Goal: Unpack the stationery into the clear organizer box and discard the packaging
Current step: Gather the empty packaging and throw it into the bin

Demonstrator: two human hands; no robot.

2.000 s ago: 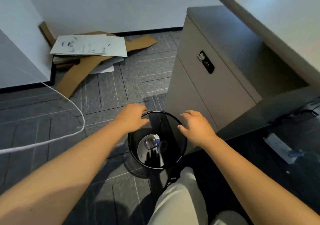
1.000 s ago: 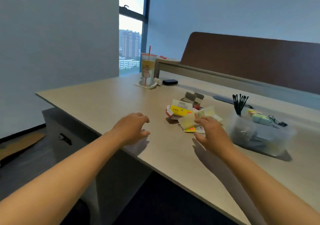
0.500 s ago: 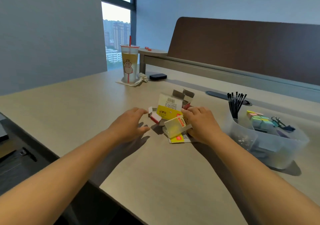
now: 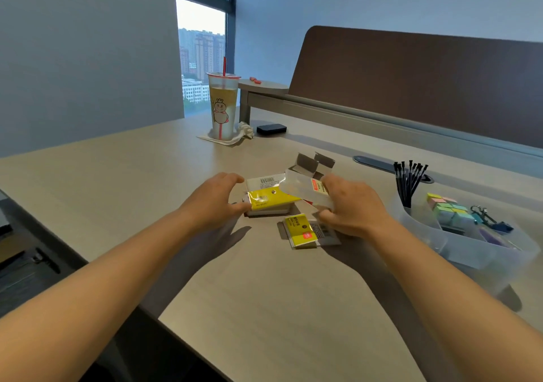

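Left hand [image 4: 214, 202] fingers curled round yellow packet [image 4: 269, 201] edge; right hand [image 4: 351, 205] fingers pinch clear wrapper [image 4: 305, 189] above it.

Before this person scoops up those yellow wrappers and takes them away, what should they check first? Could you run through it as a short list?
1. Left hand has hold of the yellow and white pack: ok, fingers curl round its left end.
2. Right hand grips the clear wrapper: ok.
3. Flat yellow card gathered: not ok, it lies loose on the desk.
4. Grey open carton gathered: not ok, it sits behind the hands.
5. Packs are empty of stationery: cannot tell.
6. Clear organizer box out of the way: ok, it stands apart to the right.
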